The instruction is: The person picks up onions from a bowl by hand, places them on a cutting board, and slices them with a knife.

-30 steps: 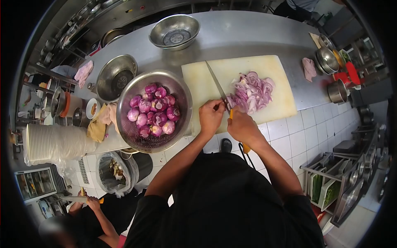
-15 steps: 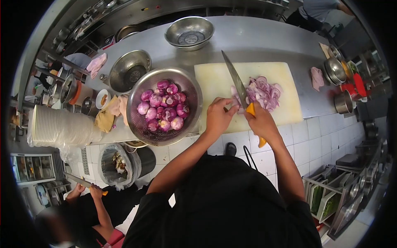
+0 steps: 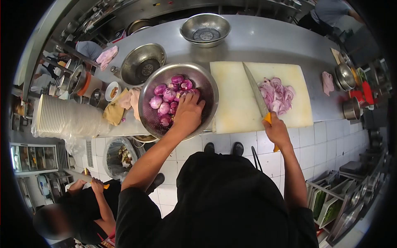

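Observation:
Peeled red onions (image 3: 163, 108) fill part of a perforated steel colander (image 3: 145, 120) at the table's front edge. Over its right side my left hand (image 3: 188, 113) reaches in, its fingers apart and bent down onto the onions; the fingertips are partly hidden. My right hand (image 3: 276, 131) is closed around the yellow handle of a large kitchen knife (image 3: 255, 89). The blade slants up and left above a white cutting board (image 3: 231, 99). Sliced red onion (image 3: 278, 96) lies in a heap on the board, right of the blade.
Steel bowls (image 3: 142, 62) and stacked basins (image 3: 204, 29) stand beyond the colander. White containers (image 3: 51, 115) are piled at the left. A lined waste bin (image 3: 118, 159) sits below on the floor. At lower left another person (image 3: 93, 206) holds a knife.
My left hand has left the board and moved left into the colander. My right hand still holds the knife, its blade now left of the sliced onion. The view has shifted.

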The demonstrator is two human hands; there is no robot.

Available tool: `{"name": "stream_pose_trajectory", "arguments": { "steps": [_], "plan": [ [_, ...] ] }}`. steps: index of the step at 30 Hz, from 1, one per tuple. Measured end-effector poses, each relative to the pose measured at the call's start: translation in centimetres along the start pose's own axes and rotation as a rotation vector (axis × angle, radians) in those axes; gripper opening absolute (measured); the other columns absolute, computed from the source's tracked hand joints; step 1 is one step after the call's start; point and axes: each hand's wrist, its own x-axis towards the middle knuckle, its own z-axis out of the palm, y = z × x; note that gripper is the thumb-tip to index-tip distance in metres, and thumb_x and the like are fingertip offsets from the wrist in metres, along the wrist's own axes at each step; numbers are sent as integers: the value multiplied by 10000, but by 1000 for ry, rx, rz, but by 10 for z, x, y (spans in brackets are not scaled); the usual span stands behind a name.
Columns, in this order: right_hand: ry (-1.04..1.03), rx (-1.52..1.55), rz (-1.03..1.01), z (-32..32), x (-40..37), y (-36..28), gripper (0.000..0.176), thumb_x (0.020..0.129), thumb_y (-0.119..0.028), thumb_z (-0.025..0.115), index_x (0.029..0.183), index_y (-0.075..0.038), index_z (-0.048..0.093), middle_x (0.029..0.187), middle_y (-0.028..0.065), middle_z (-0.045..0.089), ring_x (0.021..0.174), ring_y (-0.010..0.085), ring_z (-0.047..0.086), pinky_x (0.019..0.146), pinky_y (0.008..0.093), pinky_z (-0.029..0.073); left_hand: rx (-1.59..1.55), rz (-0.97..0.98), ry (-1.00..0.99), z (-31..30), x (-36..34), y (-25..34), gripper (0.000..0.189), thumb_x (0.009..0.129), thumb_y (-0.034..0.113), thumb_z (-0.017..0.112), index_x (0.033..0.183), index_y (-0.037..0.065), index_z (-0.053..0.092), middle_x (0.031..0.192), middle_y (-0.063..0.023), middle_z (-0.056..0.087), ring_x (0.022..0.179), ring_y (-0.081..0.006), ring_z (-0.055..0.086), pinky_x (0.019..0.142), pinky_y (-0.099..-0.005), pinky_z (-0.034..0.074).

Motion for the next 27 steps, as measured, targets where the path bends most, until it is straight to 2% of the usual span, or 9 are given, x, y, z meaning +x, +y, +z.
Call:
{"name": "stream_pose_trajectory", "arguments": {
  "steps": [3,6,8,10,12,15,17,21,27],
  "plan": [
    [70,-24,19,5,7,3,390,973,-251,600,1264,-7,509,969,328,685,945,518,655,842,585,509,111,13,-107,8,6,2,462,694,105,773,1150,51,726,1271,-168,599,1242,-354,514,1084,-475,396],
    [88,-16,20,3,4,-4,414,973,-253,602,1282,5,507,984,327,686,950,516,654,844,579,511,18,-15,-218,-3,15,-2,475,668,120,780,1135,47,735,1221,-161,616,1203,-355,535,1065,-469,428],
    [98,-12,9,4,-3,-13,433,976,-256,597,1301,14,502,999,328,687,959,515,653,848,575,511,-87,-32,-135,-5,15,-8,474,661,131,783,1125,48,739,1225,-157,625,1195,-356,547,1057,-459,450],
    [85,46,29,10,-13,-20,390,981,-265,602,1233,19,511,937,319,690,916,514,658,820,567,510,-208,-20,9,-11,14,-9,436,655,124,795,1076,25,742,1132,-165,643,1129,-368,574,978,-463,500],
    [53,104,73,17,-22,-24,373,992,-279,598,1188,25,510,903,317,691,898,507,664,805,563,508,-252,-48,40,-22,17,-11,452,655,124,804,1094,35,744,1145,-149,651,1125,-350,580,979,-446,505],
    [64,95,111,22,-22,-13,453,995,-265,581,1330,25,491,934,331,689,915,512,665,845,570,513,-278,-69,122,-44,27,-5,439,676,120,806,1102,39,741,1159,-133,665,1121,-341,588,990,-440,503],
    [99,44,93,17,-17,-4,452,995,-261,583,1334,24,492,936,331,689,914,509,667,836,570,516,-322,-57,207,-59,34,8,430,684,119,796,1103,43,735,1181,-140,668,1147,-357,589,1014,-441,491],
    [127,-1,45,8,-8,6,450,993,-262,587,1332,19,496,929,327,690,906,506,670,822,573,519,-411,153,267,-63,52,60,416,703,90,786,1108,28,713,1188,-131,654,1127,-341,592,972,-428,520],
    [96,91,26,-1,-4,-5,412,1000,-278,579,1300,-3,512,919,316,692,903,519,661,818,589,509,-659,105,263,41,95,112,455,701,36,781,1140,42,661,1220,-132,661,1137,-357,603,981,-431,519]
  ]
}}
